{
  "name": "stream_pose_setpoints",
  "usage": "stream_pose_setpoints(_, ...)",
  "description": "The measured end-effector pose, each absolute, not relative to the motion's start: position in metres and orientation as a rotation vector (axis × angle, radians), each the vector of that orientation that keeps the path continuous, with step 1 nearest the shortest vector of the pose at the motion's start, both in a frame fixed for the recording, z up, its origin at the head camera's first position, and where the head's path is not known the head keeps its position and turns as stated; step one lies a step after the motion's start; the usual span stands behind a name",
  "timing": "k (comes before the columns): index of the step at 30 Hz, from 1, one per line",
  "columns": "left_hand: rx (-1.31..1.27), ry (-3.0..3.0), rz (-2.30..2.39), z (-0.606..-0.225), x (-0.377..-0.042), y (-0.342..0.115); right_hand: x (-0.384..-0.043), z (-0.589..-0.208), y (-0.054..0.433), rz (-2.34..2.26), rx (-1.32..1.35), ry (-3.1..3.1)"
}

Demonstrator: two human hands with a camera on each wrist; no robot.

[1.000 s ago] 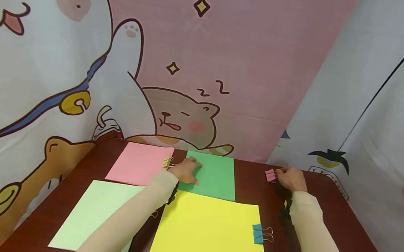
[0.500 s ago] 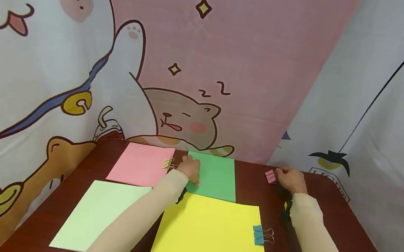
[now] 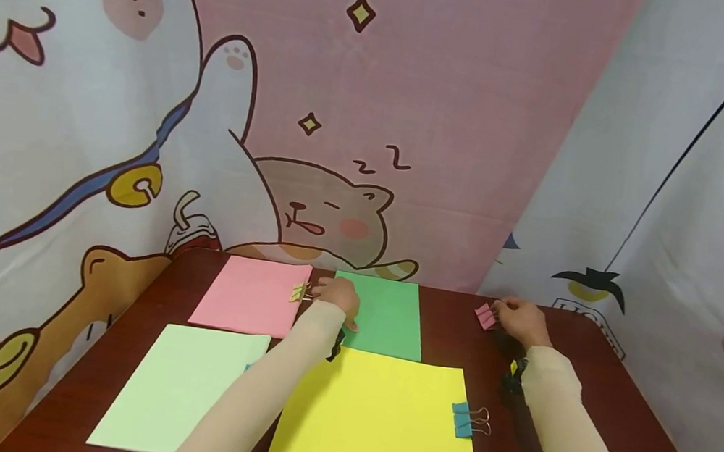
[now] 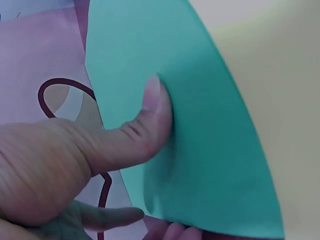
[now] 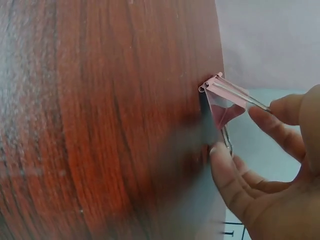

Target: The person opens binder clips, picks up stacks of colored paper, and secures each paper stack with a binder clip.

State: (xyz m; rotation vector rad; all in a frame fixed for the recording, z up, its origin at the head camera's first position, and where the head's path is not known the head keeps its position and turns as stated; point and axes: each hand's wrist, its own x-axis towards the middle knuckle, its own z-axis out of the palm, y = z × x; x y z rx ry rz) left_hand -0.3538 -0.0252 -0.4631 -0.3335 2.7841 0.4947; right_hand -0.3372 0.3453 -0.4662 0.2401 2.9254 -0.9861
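My left hand (image 3: 340, 298) lies at the left edge of the green paper (image 3: 389, 316). In the left wrist view its thumb (image 4: 155, 115) rests on the green sheet, while a finger (image 4: 115, 218) stretches out past the edge; the other fingertips are partly hidden. On the right, my right hand (image 3: 525, 322) holds a pink binder clip (image 3: 486, 316) by its wire handles. The right wrist view shows thumb and fingers on either handle, with the pink clip body (image 5: 231, 95) spread apart and no paper in it.
Pink paper (image 3: 251, 292) bears a yellow binder clip (image 3: 297, 292) near the left hand. Light green paper (image 3: 176, 390) lies front left. Yellow paper (image 3: 376, 424) in front carries a blue binder clip (image 3: 462, 420). A printed curtain (image 3: 464, 119) hangs behind the dark table (image 3: 589, 379).
My left hand has turned, its fingers swinging from the middle of the green paper to its left edge. The right hand stays in place with the pink binder clip.
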Motion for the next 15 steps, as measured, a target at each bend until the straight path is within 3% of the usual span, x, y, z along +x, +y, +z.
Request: stream_pose_setpoints(15, -0.399, 2.803, 0.399, -0.506, -0.396, -0.024, -0.336, -0.465, 0.361, -1.482, 0.360, 2.574)
